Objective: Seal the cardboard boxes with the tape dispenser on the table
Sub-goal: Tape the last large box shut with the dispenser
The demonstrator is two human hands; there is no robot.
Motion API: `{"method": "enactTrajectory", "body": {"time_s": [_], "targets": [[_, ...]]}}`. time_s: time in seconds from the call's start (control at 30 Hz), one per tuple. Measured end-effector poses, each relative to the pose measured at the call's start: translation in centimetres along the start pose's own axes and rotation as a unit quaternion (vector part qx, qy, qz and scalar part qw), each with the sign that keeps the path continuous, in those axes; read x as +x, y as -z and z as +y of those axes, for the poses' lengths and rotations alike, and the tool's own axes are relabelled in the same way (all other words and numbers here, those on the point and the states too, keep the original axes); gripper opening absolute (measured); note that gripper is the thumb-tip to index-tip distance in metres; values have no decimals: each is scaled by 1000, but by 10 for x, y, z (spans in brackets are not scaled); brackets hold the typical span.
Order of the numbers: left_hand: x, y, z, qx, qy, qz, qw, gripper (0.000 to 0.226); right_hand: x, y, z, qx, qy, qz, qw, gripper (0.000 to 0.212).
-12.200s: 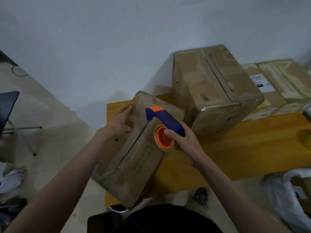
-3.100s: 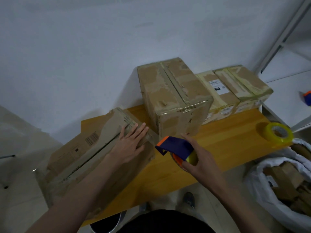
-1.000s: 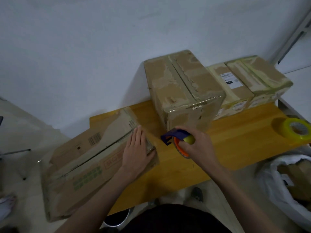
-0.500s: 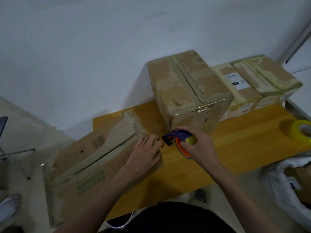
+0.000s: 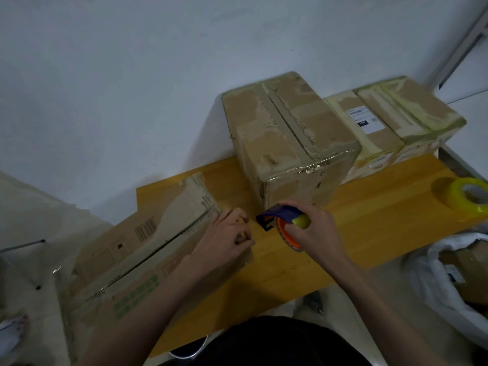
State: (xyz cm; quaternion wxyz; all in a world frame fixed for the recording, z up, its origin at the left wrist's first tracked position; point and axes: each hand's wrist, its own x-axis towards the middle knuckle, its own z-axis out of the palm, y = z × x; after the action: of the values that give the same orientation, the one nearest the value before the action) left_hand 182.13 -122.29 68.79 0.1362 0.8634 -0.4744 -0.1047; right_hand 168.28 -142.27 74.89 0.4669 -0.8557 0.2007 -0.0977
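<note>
Tape dispenser (image 5: 284,223) is sitting in the right hand (image 5: 315,231) over the wooden table (image 5: 369,233), just at 3 o'clock of the near box (image 5: 137,260). That hand is curling its fingers round the blue handle and the orange roll; grip looks firm. Dispenser's blade end is pointing toward 9 o'clock, at the box's end face, with its long axis running roughly 9-to-3.

Left hand (image 5: 228,240) is resting at the box's 3 o'clock end, fingers bent and apparently pinching something small there, likely the tape's free end; too blurred to say for certain.

Near box is lying with its long axis running from about 8 o'clock to 2 o'clock, overhanging the table's edge at 9 o'clock. Its centre seam (image 5: 158,249) is showing as a dark open line, no tape visible along it, so sealing here appears to be only starting.

Progress judgement: tall box (image 5: 287,138) at 12 o'clock is already carrying tape over seam and edges. Two smaller boxes (image 5: 396,122) at 1 o'clock also look taped. Near box remains. Spare yellow roll (image 5: 467,195) is lying at 3 o'clock.
</note>
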Motion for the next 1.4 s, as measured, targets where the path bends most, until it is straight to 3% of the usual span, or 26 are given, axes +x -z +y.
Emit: {"method": "enactTrajectory", "body": {"time_s": [0.23,0.37,0.53,0.67,0.8,0.93,1.07,1.23,1.4], "targets": [[3,12,-22,-1,-73,-30,997,40,4,-5,-3,16,4,-2,1000,46],[6,23,-45,3,-50,-5,999,40,5,-7,-9,31,18,1,999,48],[17,34,-59,-10,-70,-54,996,55,8,-12,-14,34,23,6,999,47],[29,52,-88,7,-23,-16,1000,57,7,-15,-20,42,27,17,999,48],[37,62,-101,33,-10,-71,997,73,9,-20,-27,46,27,32,998,47],[46,73,-123,34,-9,-33,999,74,7,-28,-36,49,33,46,997,47],[51,84,-144,43,6,-78,996,81,4,-37,-41,65,21,48,996,45],[57,83,-143,49,43,-83,994,75,1,-46,-45,75,9,53,996,45],[57,79,-145,4,104,-96,990,92,-2,-49,-50,94,5,64,994,46]]}}
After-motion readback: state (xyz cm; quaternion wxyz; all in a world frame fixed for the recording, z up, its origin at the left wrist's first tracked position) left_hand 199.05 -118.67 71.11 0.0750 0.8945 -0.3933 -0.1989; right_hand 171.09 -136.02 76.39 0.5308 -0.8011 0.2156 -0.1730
